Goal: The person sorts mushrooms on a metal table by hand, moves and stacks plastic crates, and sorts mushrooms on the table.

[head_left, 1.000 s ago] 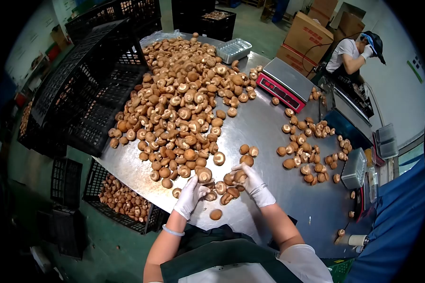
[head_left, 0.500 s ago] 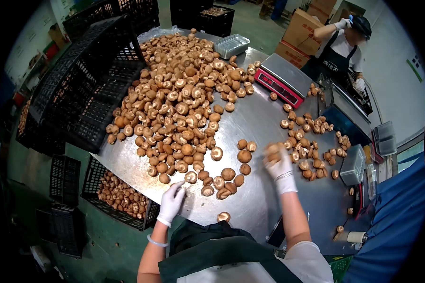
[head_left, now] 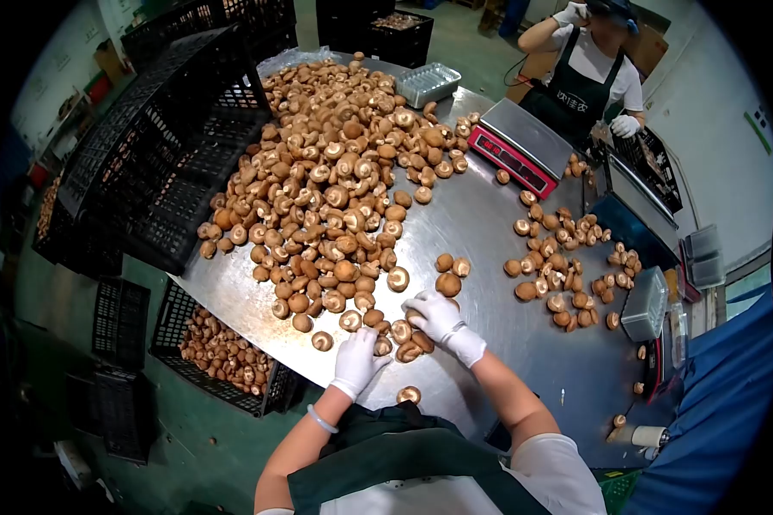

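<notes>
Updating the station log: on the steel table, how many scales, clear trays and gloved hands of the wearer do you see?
Scale: 1
Clear trays: 2, far tray and side tray
Gloved hands: 2, left hand and right hand
Total: 5

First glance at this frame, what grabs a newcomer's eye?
The big mushroom heap covering the far left of the steel table, beside black crates. Next, two white-gloved hands at the near edge: left hand and right hand on a small cluster of mushrooms. A red scale sits far right, with a smaller pile nearer.
</notes>
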The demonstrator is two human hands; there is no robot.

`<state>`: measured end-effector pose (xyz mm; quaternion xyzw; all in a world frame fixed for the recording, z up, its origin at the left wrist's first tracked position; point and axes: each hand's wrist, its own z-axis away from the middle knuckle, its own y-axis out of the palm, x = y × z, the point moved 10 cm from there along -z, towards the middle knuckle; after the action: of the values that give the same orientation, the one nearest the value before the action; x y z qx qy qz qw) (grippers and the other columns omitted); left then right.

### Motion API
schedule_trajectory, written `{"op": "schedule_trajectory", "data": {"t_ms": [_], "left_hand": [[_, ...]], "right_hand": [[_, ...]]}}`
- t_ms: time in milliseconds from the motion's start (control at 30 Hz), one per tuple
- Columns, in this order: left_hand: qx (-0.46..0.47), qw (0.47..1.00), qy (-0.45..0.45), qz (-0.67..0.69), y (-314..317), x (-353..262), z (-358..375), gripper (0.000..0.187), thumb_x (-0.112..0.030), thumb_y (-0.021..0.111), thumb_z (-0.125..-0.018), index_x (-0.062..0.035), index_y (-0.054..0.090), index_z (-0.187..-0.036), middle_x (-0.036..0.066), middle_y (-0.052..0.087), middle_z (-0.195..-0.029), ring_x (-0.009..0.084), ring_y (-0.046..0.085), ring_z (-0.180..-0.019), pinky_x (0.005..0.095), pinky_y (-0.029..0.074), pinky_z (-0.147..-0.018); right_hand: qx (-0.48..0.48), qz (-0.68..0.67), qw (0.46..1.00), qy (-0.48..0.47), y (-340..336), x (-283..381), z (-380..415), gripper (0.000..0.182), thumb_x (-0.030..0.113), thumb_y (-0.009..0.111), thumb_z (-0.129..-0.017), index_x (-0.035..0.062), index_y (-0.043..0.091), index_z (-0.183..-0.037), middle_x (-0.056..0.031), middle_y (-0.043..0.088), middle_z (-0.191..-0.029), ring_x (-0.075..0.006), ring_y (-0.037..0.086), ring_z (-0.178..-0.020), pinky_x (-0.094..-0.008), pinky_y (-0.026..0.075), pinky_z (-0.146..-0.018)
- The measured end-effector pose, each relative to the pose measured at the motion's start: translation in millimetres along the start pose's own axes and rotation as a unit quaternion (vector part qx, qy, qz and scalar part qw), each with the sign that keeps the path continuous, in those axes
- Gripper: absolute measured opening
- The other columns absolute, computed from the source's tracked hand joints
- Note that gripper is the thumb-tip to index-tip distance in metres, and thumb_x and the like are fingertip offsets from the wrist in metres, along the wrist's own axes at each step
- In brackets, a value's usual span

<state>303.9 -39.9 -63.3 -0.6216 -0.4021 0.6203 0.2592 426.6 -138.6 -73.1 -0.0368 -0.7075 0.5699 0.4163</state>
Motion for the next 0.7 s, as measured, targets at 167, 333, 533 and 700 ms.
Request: {"op": "schedule_trajectory", "data": {"t_ms": [167, 333, 533, 700], "left_hand": [[-0.015, 0.998, -0.015, 0.055, 14.5, 19.1, 11.3, 0.046, -0.022, 0.075, -0.072, -0.005, 0.053, -0.109, 0.012, 0.057, -0.095, 0.026, 0.059, -0.086, 0.035, 0.049, -0.074], [0.084, 0.683, -0.232, 0.688, 48.0, 51.8, 39.1, 0.036, -0.014, 0.05, -0.095, -0.0005, 0.046, -0.128, 0.012, 0.058, -0.116, 0.0197, 0.059, -0.103, 0.0279, 0.049, -0.085], [0.098, 0.53, -0.25, 0.804, 46.4, 55.9, 39.4, 0.039, -0.021, 0.041, -0.099, 0.0029, 0.042, -0.13, 0.016, 0.055, -0.122, 0.0262, 0.056, -0.113, 0.0334, 0.051, -0.09], [0.054, 0.49, -0.264, 0.829, 35.0, 60.2, 42.7, 0.042, -0.024, 0.038, -0.1, 0.0024, 0.037, -0.132, 0.016, 0.053, -0.124, 0.0265, 0.056, -0.112, 0.0334, 0.053, -0.088]], "right_hand": [[-0.029, -0.228, 0.973, 0.032, -4.0, -30.6, 1.4, 0.024, 0.02, 0.056, -0.086, 0.0099, 0.064, -0.106, -0.0078, 0.062, -0.099, -0.0219, 0.058, -0.089, -0.0342, 0.047, -0.081], [-0.03, -0.518, 0.831, 0.201, -10.9, -48.4, 22.9, 0.018, 0.02, 0.054, -0.09, 0.0049, 0.062, -0.095, -0.0006, 0.06, -0.084, -0.0094, 0.055, -0.076, -0.0253, 0.046, -0.071], [0.079, 0.048, 0.995, 0.035, 13.5, 24.3, -3.7, 0.04, 0.043, 0.067, -0.075, 0.012, 0.063, -0.098, -0.0138, 0.06, -0.092, -0.0327, 0.062, -0.081, -0.042, 0.049, -0.068], [0.187, 0.09, 0.978, 0.029, 39.7, 17.5, -6.0, 0.033, 0.039, 0.065, -0.077, 0.0152, 0.063, -0.1, -0.0124, 0.06, -0.09, -0.031, 0.062, -0.084, -0.0426, 0.049, -0.071]]}}
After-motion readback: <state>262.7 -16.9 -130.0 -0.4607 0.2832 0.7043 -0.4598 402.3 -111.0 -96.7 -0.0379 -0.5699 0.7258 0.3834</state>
